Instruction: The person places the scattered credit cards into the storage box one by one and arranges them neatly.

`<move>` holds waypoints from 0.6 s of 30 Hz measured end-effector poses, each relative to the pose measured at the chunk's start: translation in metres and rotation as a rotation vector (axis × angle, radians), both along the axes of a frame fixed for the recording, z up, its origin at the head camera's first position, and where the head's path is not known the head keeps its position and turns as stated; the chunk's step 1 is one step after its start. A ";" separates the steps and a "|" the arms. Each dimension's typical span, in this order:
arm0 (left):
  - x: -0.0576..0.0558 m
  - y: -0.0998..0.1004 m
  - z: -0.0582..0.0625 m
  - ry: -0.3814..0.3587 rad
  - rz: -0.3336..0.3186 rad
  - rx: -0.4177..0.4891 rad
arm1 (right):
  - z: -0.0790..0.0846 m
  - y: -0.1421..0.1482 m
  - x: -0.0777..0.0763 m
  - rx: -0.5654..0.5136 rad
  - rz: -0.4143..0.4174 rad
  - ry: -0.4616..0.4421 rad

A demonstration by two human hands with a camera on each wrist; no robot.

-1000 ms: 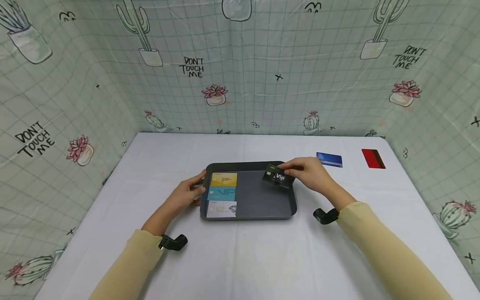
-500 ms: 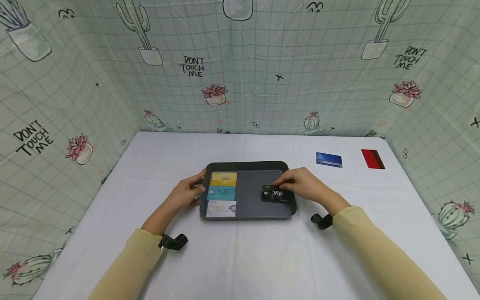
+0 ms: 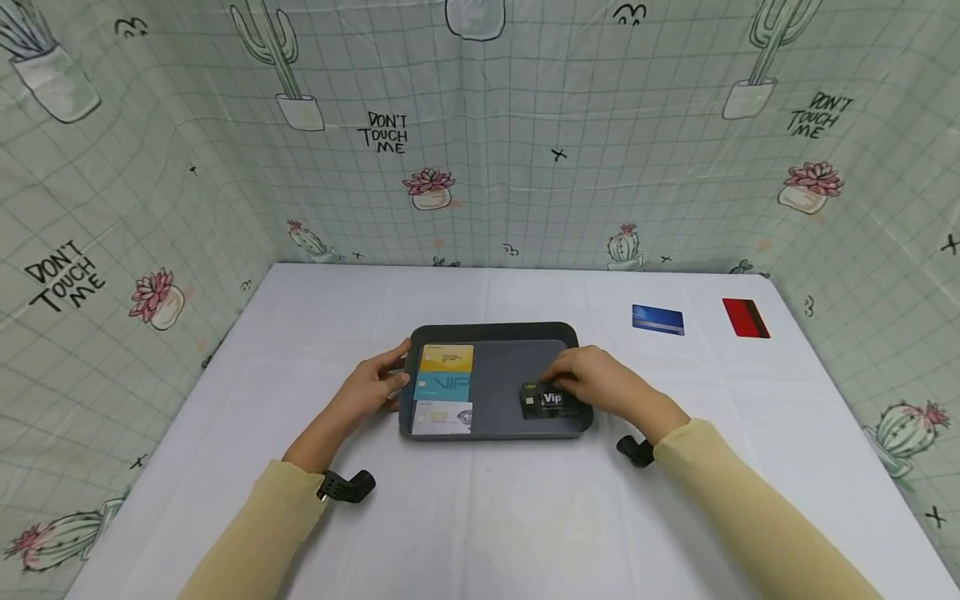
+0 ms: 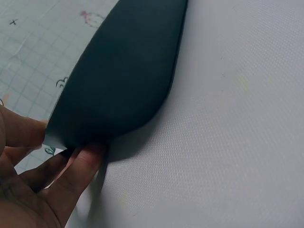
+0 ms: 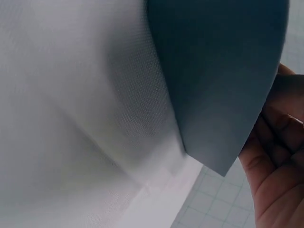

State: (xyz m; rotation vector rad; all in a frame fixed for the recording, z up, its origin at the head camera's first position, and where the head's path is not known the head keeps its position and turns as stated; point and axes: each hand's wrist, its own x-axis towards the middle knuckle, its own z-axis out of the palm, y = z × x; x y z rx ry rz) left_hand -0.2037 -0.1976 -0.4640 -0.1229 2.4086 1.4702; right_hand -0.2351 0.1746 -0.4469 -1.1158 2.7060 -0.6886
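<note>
A dark grey tray [image 3: 498, 429] lies on the white table. Three cards are stacked in a column along its left side: a yellow card [image 3: 447, 358], a teal VIP card [image 3: 442, 387] and a white VIP card [image 3: 443, 418]. My left hand [image 3: 372, 383] holds the tray's left edge, thumb and fingers at the rim in the left wrist view. My right hand [image 3: 596, 379] reaches over the tray's right wall and pinches a black VIP card [image 3: 543, 403] by its upper edge, low over the tray's right half. In the right wrist view the tray's wall hides that card.
A blue card [image 3: 657, 320] lies on the table behind and right of the tray. Farther right is a red card [image 3: 746, 318] with a dark stripe. A printed cactus cloth [image 3: 517, 208] hangs behind the table and at its sides.
My right hand has brought the black card down and toward me, turning it from tilted to nearly level with the tray's edges. My left hand stays at the tray.
</note>
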 end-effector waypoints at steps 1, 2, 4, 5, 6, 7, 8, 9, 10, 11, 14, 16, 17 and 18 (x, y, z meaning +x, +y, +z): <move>0.000 0.000 0.000 -0.002 0.002 -0.001 | 0.000 -0.001 0.001 0.011 0.008 0.003; 0.000 -0.001 0.000 -0.004 0.003 0.001 | 0.000 -0.002 0.002 0.020 0.014 0.008; 0.001 -0.001 0.001 -0.012 0.007 0.010 | -0.001 -0.003 0.003 0.030 0.025 0.020; 0.001 -0.001 0.002 -0.016 0.007 0.014 | -0.001 -0.003 0.003 0.033 0.029 0.028; 0.001 -0.001 0.003 -0.017 0.008 0.014 | -0.002 -0.003 0.004 0.036 0.030 0.034; 0.001 -0.001 0.003 -0.020 0.009 0.016 | -0.002 -0.003 0.004 0.039 0.031 0.040; 0.001 -0.001 0.004 -0.021 0.011 0.017 | -0.003 -0.003 0.005 0.044 0.029 0.047; 0.002 -0.001 0.004 -0.022 0.010 0.017 | -0.004 -0.003 0.006 0.050 0.028 0.053; 0.002 -0.001 0.004 -0.022 0.008 0.014 | -0.004 -0.003 0.007 0.056 0.028 0.058; 0.002 -0.002 0.005 -0.022 0.006 0.014 | -0.004 -0.002 0.008 0.062 0.027 0.063; 0.002 -0.001 0.004 -0.021 0.004 0.014 | -0.005 -0.001 0.010 0.072 0.030 0.083; 0.002 -0.001 0.003 -0.022 0.001 0.019 | -0.006 0.000 0.010 0.068 0.036 0.090; 0.002 -0.001 0.003 -0.022 0.001 0.022 | -0.007 0.000 0.010 0.065 0.038 0.091; 0.002 -0.001 0.003 -0.023 0.002 0.022 | -0.008 0.000 0.010 0.063 0.041 0.091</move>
